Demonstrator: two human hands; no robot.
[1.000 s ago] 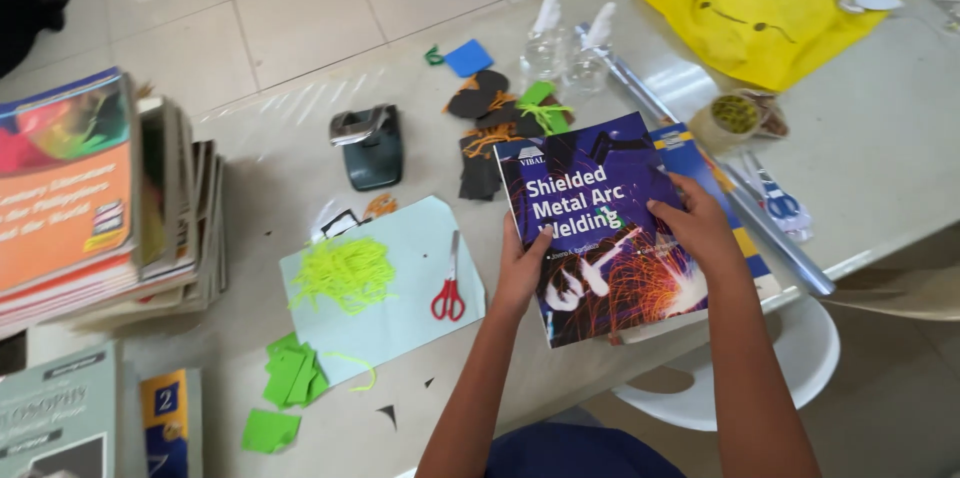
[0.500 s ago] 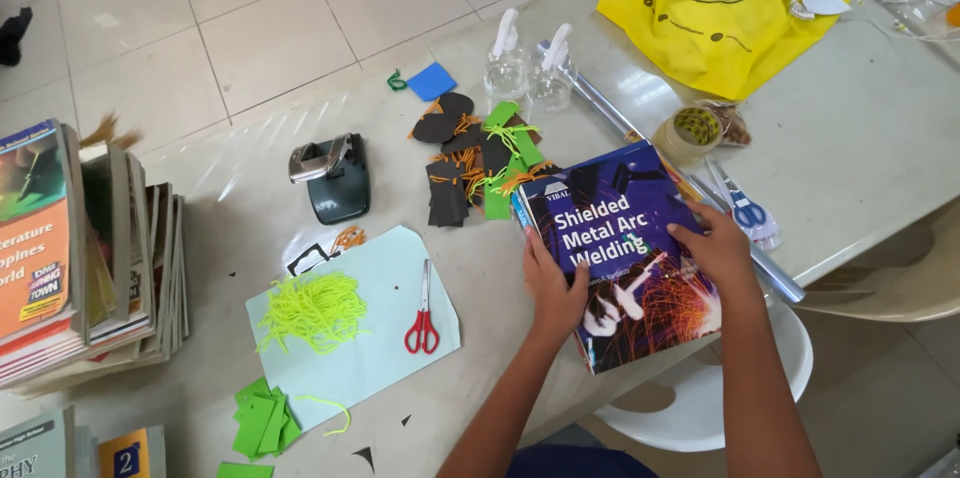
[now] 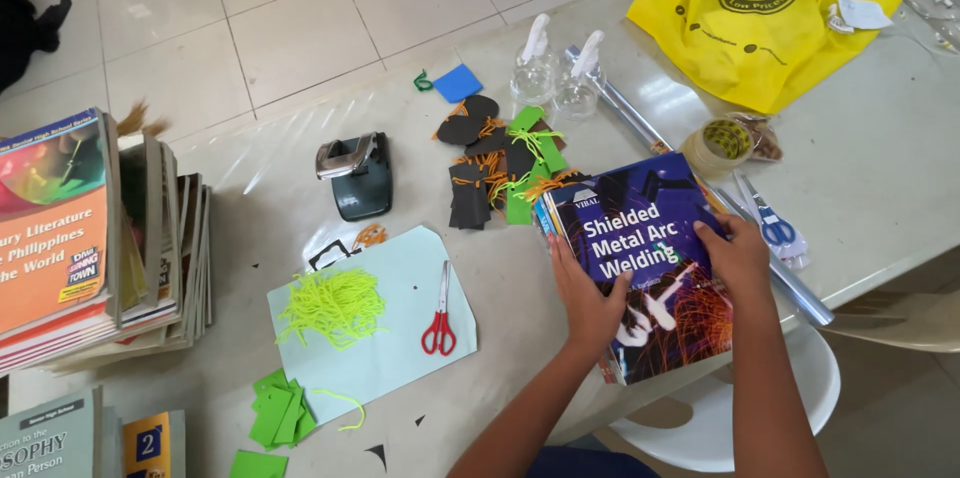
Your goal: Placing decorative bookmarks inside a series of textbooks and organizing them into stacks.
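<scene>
1. Surface [image 3: 880, 168], pale and glossy, carries everything; a white chair [image 3: 790, 408] sits under its near edge.
2. Book stack [image 3: 90, 238] stands at the far left edge.
3. Yellow bag [image 3: 770, 28] lies crumpled at the upper right.
4. Blue book [image 3: 645, 268] rests on the surface near the front edge, on top of other books.
5. Pale blue sheet [image 3: 400, 338] holds a tangle of neon yarn [image 3: 330, 306] and red scissors [image 3: 440, 313].
6. Left hand [image 3: 585, 303] grips the book's left edge, fingers clamped on it.
7. Right hand [image 3: 738, 256] presses the book's right edge, fingers closed on it.
8. Hole punch [image 3: 355, 176] sits beside black and green paper tags [image 3: 500, 168].
</scene>
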